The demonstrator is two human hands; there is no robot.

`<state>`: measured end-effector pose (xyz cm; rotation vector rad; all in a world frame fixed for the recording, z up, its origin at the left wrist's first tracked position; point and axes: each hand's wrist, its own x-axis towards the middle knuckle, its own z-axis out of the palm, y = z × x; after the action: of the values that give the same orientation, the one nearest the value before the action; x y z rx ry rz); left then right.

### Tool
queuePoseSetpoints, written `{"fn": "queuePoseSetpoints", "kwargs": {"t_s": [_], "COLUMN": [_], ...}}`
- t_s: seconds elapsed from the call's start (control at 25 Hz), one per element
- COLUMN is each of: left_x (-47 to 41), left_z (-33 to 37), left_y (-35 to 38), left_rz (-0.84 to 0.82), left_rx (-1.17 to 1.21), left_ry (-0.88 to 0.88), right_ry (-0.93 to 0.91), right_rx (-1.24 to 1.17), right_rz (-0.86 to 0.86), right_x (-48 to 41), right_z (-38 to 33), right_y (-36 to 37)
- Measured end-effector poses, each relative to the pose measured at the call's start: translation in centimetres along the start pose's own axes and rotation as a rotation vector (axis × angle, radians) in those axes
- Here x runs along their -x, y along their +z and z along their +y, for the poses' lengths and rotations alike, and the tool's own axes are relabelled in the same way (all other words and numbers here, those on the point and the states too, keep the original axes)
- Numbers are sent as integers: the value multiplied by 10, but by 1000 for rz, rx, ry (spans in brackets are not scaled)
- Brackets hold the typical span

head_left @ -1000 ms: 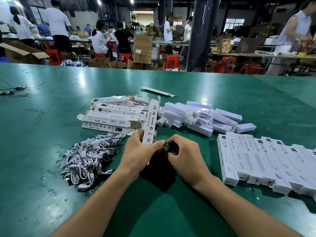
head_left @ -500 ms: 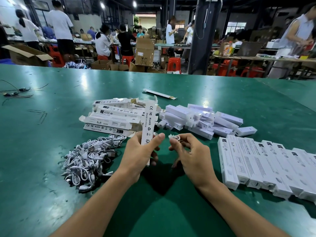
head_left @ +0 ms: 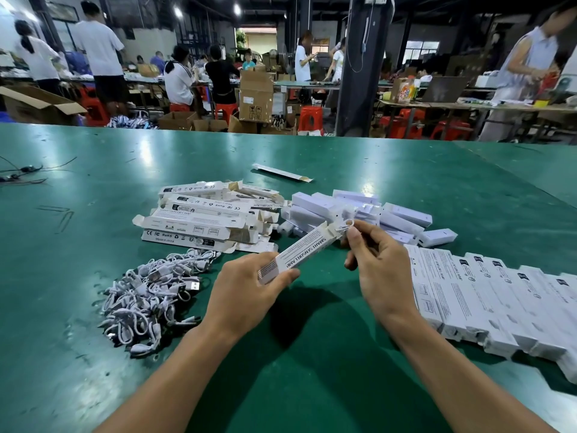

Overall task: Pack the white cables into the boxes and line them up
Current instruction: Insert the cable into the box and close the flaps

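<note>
- Green surface (head_left: 312, 385), glossy and scuffed.
- A heap of white cables (head_left: 150, 295) just left of the left grip (head_left: 246, 292).
- A pile of open boxes (head_left: 199, 220) beyond the left grip.
- Heaped white bars (head_left: 327, 207) beyond the right grip (head_left: 381, 270).
- A row of closed boxes (head_left: 487, 301) right of the right grip.
- Thin black wires (head_left: 22, 173) far left.

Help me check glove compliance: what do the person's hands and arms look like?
The left hand and right hand wear no gloves; no rings, watch or wristband show. No sleeve is in view on either side.
</note>
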<state>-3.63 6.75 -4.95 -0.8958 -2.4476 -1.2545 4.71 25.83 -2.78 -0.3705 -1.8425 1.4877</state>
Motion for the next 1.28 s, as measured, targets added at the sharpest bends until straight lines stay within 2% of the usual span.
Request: {"fn": "queuePoseSetpoints", "kwargs": {"t_s": [0.16,0.48,0.8,1.16,1.28], "left_x": [2,3,2,3,3], "left_z": [0,1,1,1,1], "left_y": [1,0,1,2,3], "left_rz": [-27,21,-28,-23,15], "left_rx": [-33,-58,-42,14,1], "left_ry": [67,78,49,109,104], "right_ry": [-19,33,131,123,71], "right_rx": [79,202,177,184,127], "right_rz": [4,-6,-63,-191,-140], "right_x": [-1,-6,-11,-6,-3], "right_z": [0,4,7,-1,-1], "right_y": [-4,-8,-10,-4,-1]}}
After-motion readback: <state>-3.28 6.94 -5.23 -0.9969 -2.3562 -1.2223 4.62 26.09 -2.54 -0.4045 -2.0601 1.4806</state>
